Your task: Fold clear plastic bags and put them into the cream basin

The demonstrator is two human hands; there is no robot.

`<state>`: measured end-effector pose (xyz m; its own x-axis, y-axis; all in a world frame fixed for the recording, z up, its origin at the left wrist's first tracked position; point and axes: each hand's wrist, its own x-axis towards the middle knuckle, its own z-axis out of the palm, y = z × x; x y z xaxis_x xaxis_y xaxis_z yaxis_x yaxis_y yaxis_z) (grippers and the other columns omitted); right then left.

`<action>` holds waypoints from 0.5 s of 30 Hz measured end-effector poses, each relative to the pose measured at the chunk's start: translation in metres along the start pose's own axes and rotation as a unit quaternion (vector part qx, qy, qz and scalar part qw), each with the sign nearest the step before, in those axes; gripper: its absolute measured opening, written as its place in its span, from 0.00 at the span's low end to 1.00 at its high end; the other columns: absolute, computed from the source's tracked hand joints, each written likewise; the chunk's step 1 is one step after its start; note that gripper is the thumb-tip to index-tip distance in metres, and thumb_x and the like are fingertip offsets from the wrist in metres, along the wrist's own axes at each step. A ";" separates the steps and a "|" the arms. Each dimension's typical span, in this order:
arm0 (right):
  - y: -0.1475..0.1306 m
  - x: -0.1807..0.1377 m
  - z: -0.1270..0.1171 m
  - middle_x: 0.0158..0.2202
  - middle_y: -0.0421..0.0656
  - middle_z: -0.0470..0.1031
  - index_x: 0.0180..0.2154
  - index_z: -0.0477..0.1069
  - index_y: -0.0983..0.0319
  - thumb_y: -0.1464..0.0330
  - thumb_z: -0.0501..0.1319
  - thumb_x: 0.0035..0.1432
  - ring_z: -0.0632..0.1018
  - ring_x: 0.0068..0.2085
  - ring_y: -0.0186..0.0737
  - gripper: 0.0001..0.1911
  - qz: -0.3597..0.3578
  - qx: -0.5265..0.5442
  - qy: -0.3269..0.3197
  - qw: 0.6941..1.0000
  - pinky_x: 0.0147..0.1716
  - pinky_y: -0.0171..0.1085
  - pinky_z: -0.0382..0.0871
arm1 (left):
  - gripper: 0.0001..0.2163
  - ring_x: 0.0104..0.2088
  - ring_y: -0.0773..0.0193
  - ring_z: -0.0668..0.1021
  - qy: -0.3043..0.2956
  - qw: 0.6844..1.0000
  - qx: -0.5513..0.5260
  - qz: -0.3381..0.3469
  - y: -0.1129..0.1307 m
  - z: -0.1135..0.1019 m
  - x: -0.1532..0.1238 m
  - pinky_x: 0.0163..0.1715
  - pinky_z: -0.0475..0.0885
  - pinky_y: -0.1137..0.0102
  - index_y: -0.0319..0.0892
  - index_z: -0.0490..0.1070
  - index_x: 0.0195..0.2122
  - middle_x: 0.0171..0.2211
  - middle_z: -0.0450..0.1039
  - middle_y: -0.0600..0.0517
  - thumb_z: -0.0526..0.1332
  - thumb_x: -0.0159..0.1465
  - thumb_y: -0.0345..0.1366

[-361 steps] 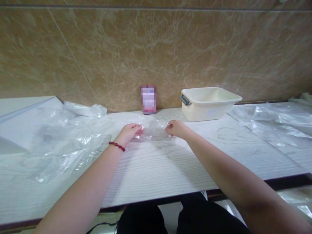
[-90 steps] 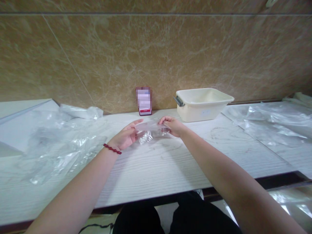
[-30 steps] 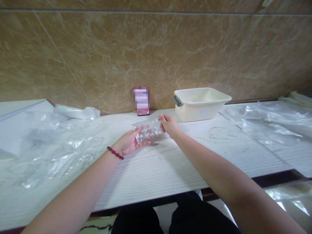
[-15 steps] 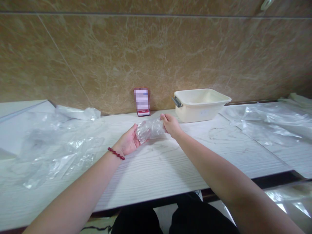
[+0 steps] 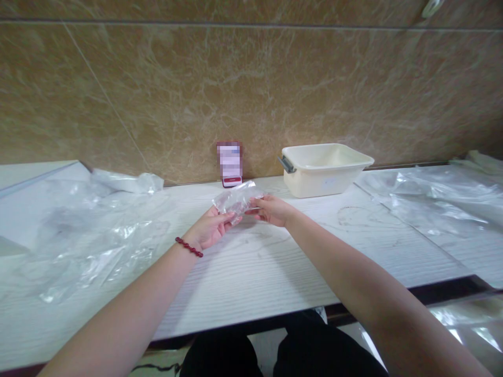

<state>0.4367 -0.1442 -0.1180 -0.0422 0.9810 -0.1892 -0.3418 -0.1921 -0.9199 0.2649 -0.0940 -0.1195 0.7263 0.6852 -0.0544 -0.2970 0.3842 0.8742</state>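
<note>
A small bundle of clear plastic film [image 5: 236,200], possibly a folded bag, is held between my two hands above the table. My left hand [image 5: 213,226], with a red bead bracelet [image 5: 189,246] at its wrist, grips the near left end, thumb lying on top. From the right side, my right hand [image 5: 272,209] pinches the other end between thumb and fingers. Whether anything lies inside the film I cannot tell.
A cream plastic tub [image 5: 314,180] with a grey handle stands against the marble-look wall [image 5: 251,94]. A phone [image 5: 231,165] with a blurred screen leans there too. Crumpled clear plastic bags cover the left [image 5: 98,235] and right [image 5: 436,199] of the white table [image 5: 251,283].
My right hand has shifted from the film's far right end inward and a little lower. My left thumb now presses over the film, which looks flatter and more tilted.
</note>
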 end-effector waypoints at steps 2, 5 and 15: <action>0.000 0.002 0.001 0.29 0.42 0.71 0.29 0.65 0.65 0.70 0.55 0.52 0.73 0.28 0.28 0.04 -0.006 0.024 0.013 1.000 0.20 0.24 0.65 | 0.21 0.37 0.68 0.73 -0.004 1.000 0.023 0.003 -0.002 0.001 0.000 0.39 0.68 0.73 0.42 0.63 0.45 0.38 0.71 0.51 0.57 0.51 0.19; 0.002 0.004 0.002 0.29 0.40 0.70 0.30 0.64 0.64 0.72 0.54 0.52 0.73 0.28 0.27 0.02 -0.025 0.061 0.022 0.998 0.24 0.25 0.68 | 0.19 0.37 0.68 0.73 -0.022 0.998 0.058 0.006 -0.005 0.001 0.000 0.40 0.66 0.74 0.40 0.65 0.43 0.38 0.71 0.50 0.59 0.50 0.20; 0.003 0.007 0.001 0.25 0.37 0.67 0.27 0.60 0.64 0.73 0.54 0.52 0.71 0.26 0.26 0.03 -0.080 0.060 0.021 0.995 0.27 0.29 0.70 | 0.13 0.39 0.63 0.73 -0.038 0.998 0.039 -0.004 -0.002 -0.003 -0.001 0.41 0.66 0.65 0.42 0.65 0.42 0.41 0.70 0.48 0.58 0.54 0.29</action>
<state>0.4341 -0.1375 -0.1218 0.0594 0.9964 -0.0604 -0.4506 -0.0272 -0.8923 0.2631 -0.0939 -0.1230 0.7747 0.6317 -0.0276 -0.2431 0.3379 0.9093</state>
